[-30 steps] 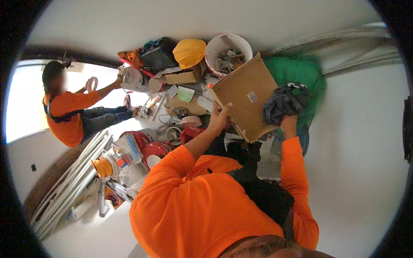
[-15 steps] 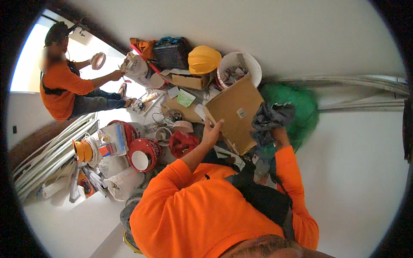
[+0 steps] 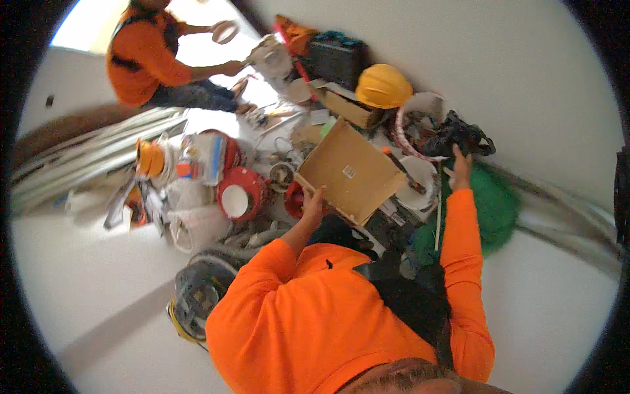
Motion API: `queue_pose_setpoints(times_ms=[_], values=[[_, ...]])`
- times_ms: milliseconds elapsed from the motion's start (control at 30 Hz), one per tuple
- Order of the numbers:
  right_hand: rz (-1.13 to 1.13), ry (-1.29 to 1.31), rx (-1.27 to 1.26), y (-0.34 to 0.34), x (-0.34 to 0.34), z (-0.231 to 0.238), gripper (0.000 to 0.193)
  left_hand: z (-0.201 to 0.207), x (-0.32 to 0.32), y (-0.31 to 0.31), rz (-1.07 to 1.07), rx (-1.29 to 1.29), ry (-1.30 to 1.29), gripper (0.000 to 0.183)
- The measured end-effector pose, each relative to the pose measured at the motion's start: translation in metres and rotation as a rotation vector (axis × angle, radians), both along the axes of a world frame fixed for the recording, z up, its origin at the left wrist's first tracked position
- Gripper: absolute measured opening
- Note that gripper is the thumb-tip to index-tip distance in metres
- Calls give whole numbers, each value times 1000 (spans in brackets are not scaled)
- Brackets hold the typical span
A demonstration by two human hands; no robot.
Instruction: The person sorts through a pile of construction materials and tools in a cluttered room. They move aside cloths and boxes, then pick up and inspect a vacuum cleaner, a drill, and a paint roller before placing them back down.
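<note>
A flat brown cardboard box (image 3: 341, 174) with a small white label is tilted in front of me. My left hand (image 3: 314, 207) grips its near left corner, thumb on the face. At the right, my right hand (image 3: 461, 172) reaches toward a white bucket (image 3: 399, 131) holding scraps. Its fingers are stretched out, with the thumb apart. A crumpled dark cloth or bag (image 3: 459, 136) lies over the bucket's right rim, just beyond my fingertips; whether they touch it is unclear. Beneath my right forearm is a green mesh bundle (image 3: 492, 207).
A yellow hard hat (image 3: 384, 87), a black case (image 3: 336, 59) and an open carton (image 3: 348, 108) line the wall. Red buckets (image 3: 244, 194) and long pale pipes (image 3: 85, 157) stand left. A co-worker in orange (image 3: 147, 62) holds a tape roll (image 3: 225, 32) at the far left.
My right hand has moved forward from beside the box to the bucket, and the dark cloth with it. The cardboard box has turned and lowered in my left hand. The whole view has shifted.
</note>
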State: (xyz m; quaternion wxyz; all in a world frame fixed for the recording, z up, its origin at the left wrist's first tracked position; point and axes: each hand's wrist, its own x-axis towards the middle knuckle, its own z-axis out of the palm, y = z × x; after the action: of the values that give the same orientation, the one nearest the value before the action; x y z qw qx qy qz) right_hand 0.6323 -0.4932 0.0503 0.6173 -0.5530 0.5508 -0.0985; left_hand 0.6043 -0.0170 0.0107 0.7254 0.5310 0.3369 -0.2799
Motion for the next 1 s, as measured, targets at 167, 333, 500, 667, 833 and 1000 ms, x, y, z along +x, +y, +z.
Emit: queue_pose_setpoints(times_ms=[167,333,500,667,833,1000], values=[[210,21,-41,3,-22,-42,46,-8,21,20,99,-1,81,103],[922,528,-187,48,-118,-151,44,-65,-31,73,570,-66,186,90],[1574,462,-875,45,-229,-166,30,-67,-11,82,760,-146,145,88],[1511,407,-628,8,-234,-198,32,-60,13,106,1122,24,105,84],[1487,357,-654,8,-185,-196,32,-73,15,147,1220,-67,25,85],[1405,350,-708,10,-131,-155,36,-58,19,140,1341,-36,139,69]])
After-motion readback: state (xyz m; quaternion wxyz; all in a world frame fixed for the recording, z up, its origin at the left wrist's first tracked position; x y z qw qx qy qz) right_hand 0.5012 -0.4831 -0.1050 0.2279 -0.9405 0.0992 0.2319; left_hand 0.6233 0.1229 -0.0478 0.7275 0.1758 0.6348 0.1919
